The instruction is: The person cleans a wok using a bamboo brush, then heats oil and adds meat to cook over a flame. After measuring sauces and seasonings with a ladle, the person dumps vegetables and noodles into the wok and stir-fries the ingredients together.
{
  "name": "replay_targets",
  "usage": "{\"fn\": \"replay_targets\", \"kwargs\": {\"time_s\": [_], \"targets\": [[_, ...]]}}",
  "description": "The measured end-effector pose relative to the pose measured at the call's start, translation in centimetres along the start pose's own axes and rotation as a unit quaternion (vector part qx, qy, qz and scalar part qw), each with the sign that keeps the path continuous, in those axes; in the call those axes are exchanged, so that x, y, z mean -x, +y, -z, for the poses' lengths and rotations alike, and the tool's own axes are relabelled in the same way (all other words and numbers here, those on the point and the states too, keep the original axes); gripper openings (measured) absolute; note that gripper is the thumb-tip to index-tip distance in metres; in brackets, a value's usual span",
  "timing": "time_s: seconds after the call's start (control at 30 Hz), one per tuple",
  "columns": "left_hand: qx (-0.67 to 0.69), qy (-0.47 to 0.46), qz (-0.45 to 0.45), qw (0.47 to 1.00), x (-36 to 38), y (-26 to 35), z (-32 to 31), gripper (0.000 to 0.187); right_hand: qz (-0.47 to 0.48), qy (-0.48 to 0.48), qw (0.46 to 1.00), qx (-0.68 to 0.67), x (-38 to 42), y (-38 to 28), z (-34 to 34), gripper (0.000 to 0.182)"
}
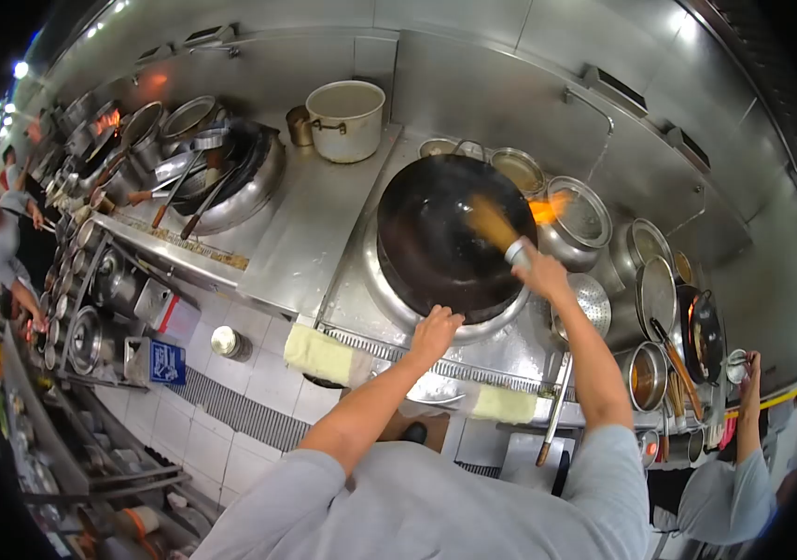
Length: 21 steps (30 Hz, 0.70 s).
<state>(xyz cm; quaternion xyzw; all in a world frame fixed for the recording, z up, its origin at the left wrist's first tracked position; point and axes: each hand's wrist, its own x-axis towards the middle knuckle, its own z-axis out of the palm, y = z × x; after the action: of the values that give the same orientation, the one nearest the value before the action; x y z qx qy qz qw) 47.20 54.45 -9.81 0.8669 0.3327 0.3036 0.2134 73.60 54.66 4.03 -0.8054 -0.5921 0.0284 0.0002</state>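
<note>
A large black wok (422, 210) sits tilted over the stove ring (370, 271) in front of me, its inside facing me. My left hand (438, 333) is closed at the wok's near edge; the part under the fingers is hidden. In my right hand (540, 273) is a wok brush (492, 221), gripped by its pale bound end. The brush's bristles are smeared by motion over the right part of the wok. Orange flame (552, 207) shows beyond the wok's right rim.
A white pot (345, 121) stands behind on the left, while several lidded pots (578, 213) line the right. Beside my right forearm lies a perforated strainer (587, 306). Folded cloths (317, 355) rest on the front edge. A co-worker's arm (750, 401) reaches in at far right.
</note>
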Motion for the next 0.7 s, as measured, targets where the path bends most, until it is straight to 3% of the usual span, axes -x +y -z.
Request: {"fn": "replay_targets", "kwargs": {"time_s": [0.03, 0.07, 0.1, 0.17, 0.2, 0.23, 0.27, 0.3, 0.37, 0.43, 0.47, 0.5, 0.53, 0.57, 0.6, 0.63, 0.7], "targets": [[0.0, 0.002, 0.004, 1.0, 0.2, -0.4, 0.1, 0.016, 0.062, -0.084, 0.993, -0.064, 1.9, -0.3, -0.2, 0.081], [0.015, 0.012, 0.0, 1.0, 0.4, -0.8, 0.3, 0.016, 0.064, -0.233, 0.94, -0.24, 3.9, -0.5, 0.4, 0.082], [0.029, 0.02, -0.004, 0.999, 0.6, -1.3, 0.6, 0.016, 0.067, -0.235, 0.94, -0.239, 2.6, 1.4, -0.1, 0.082], [0.042, -0.024, 0.017, 0.999, 1.4, -0.7, 2.6, 0.021, 0.184, -0.3, 0.92, -0.173, -0.3, 6.8, -1.9, 0.084], [0.048, 0.005, -0.014, 0.999, 1.8, -0.3, 3.0, 0.028, 0.034, -0.171, 0.981, -0.082, -1.8, 6.6, -1.7, 0.084], [0.054, 0.034, -0.042, 0.997, 2.4, -0.1, 3.1, 0.038, -0.118, -0.036, 0.992, 0.015, -3.2, 5.8, -2.1, 0.084], [0.038, -0.033, -0.036, 0.998, 2.9, -0.3, 3.0, 0.054, -0.16, 0.065, 0.983, -0.067, -4.8, 3.9, -4.1, 0.082], [0.037, -0.031, -0.032, 0.998, 2.8, 0.0, 3.1, 0.054, -0.197, 0.163, 0.955, -0.148, -6.7, 1.0, -6.6, 0.081], [-0.025, -0.075, -0.033, 0.996, 2.8, 0.9, 4.2, 0.058, -0.201, 0.051, 0.969, -0.136, -9.9, -5.5, -9.7, 0.094], [-0.05, -0.112, -0.032, 0.992, 2.8, 1.5, 4.6, 0.065, 0.03, -0.045, 0.997, -0.05, -8.4, -11.6, -10.5, 0.088], [-0.072, -0.133, -0.033, 0.988, 2.7, 1.9, 4.7, 0.068, 0.007, -0.166, 0.962, -0.216, -6.0, -12.1, -7.0, 0.082], [-0.092, -0.149, -0.035, 0.984, 2.2, 2.1, 4.8, 0.07, -0.014, -0.277, 0.888, -0.368, -4.0, -12.2, -3.4, 0.077], [-0.064, -0.143, -0.031, 0.987, 2.5, 2.1, 4.7, 0.073, -0.037, -0.3, 0.874, -0.381, -5.3, -8.2, -3.2, 0.07], [-0.06, -0.15, -0.037, 0.986, 3.2, 2.5, 4.9, 0.073, -0.102, -0.318, 0.891, -0.307, -7.7, -3.9, -4.0, 0.069], [-0.066, -0.133, -0.053, 0.988, 3.3, 2.7, 5.4, 0.072, -0.211, -0.13, 0.95, -0.192, -6.2, -2.3, -2.4, 0.07], [-0.074, -0.111, -0.069, 0.989, 2.9, 2.7, 6.0, 0.071, -0.127, 0.106, 0.986, -0.015, -6.2, 1.2, -5.5, 0.072], [-0.07, -0.107, -0.072, 0.989, 1.8, 1.8, 5.8, 0.071, -0.119, 0.11, 0.986, -0.036, -3.5, 1.0, -2.7, 0.074]]}}
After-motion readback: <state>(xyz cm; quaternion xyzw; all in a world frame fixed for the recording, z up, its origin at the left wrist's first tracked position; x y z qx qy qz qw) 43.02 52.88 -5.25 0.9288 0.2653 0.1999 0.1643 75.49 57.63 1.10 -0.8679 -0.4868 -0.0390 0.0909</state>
